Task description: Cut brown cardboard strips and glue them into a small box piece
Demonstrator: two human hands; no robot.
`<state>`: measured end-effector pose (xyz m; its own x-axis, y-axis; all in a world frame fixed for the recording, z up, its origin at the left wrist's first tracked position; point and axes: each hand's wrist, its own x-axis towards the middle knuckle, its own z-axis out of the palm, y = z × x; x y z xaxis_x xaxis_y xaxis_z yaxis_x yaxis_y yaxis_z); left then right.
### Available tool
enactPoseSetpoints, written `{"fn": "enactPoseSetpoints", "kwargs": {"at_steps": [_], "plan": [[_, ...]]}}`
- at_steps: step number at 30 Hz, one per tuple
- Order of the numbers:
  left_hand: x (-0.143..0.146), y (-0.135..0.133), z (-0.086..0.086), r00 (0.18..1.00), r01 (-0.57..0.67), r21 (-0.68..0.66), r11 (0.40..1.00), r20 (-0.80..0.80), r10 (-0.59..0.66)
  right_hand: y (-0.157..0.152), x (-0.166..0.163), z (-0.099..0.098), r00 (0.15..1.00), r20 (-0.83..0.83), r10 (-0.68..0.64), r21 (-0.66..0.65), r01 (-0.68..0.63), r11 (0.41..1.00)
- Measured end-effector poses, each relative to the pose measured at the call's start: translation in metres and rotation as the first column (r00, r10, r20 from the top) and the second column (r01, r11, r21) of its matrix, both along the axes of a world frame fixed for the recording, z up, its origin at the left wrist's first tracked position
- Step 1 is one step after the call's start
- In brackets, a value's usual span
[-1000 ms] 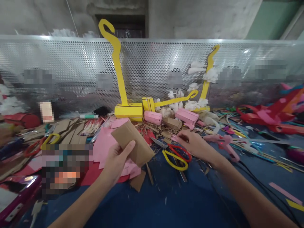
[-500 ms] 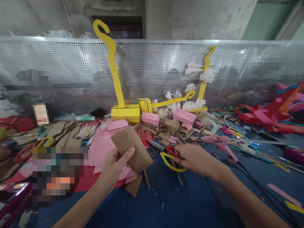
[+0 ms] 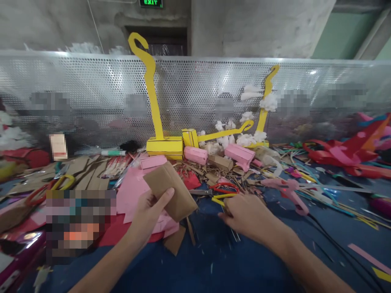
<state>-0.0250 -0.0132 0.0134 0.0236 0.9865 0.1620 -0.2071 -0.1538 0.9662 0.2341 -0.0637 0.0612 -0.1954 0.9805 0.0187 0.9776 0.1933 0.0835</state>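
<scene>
My left hand (image 3: 155, 207) is closed on a folded piece of brown cardboard (image 3: 172, 189), thumb on the near face and fingers behind. A pair of scissors (image 3: 224, 188) with one red and one yellow handle loop lies on the scraps, blades toward the left. My right hand (image 3: 244, 215) is just in front of the scissors, its fingers loosely bent and apart, covering part of the yellow loop. Below that hand, thin metal tips (image 3: 236, 235) show on the blue table; the rest is hidden. Pink paper sheets (image 3: 131, 193) lie under the cardboard.
Behind stand a yellow box with a hooked strip (image 3: 165, 147), small pink boxes (image 3: 240, 153) and white cotton-like tufts (image 3: 246, 139). A pink glue gun (image 3: 285, 188) with a black cord lies right. A perforated metal panel (image 3: 189, 97) spans the back. More scissors (image 3: 65, 181) lie left.
My right hand has let go of the scissors, which now lie flatter on the scraps. My left hand still holds the cardboard. The view has shifted slightly.
</scene>
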Motion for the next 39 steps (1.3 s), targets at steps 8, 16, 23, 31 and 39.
{"fn": "enactPoseSetpoints", "kwargs": {"at_steps": [8, 16, 23, 31, 39], "plan": [[0.003, -0.005, 0.003, 0.991, -0.026, -0.025, 0.999, 0.132, 0.029, -0.001, -0.002, -0.001, 0.996, -0.089, 0.005, -0.077, -0.012, 0.997], [0.004, -0.006, 0.018, 0.926, -0.086, -0.117, 0.989, 0.358, 0.123, 0.010, 0.025, 0.015, 0.672, -0.733, 0.101, -0.184, -0.340, 0.922], [0.002, -0.004, 0.023, 0.907, -0.058, -0.101, 0.993, 0.409, 0.095, 0.006, 0.003, 0.005, 0.284, -0.958, -0.033, -0.161, -0.442, 0.882], [0.004, -0.011, 0.027, 0.844, 0.045, -0.147, 0.988, 0.534, 0.042, 0.011, -0.013, -0.016, -0.095, -0.979, -0.179, -0.143, -0.306, 0.941], [0.005, -0.023, 0.031, 0.850, 0.298, -0.228, 0.927, 0.506, -0.149, 0.026, -0.003, -0.020, 0.494, -0.860, 0.128, 0.098, -0.087, 0.991]]}}
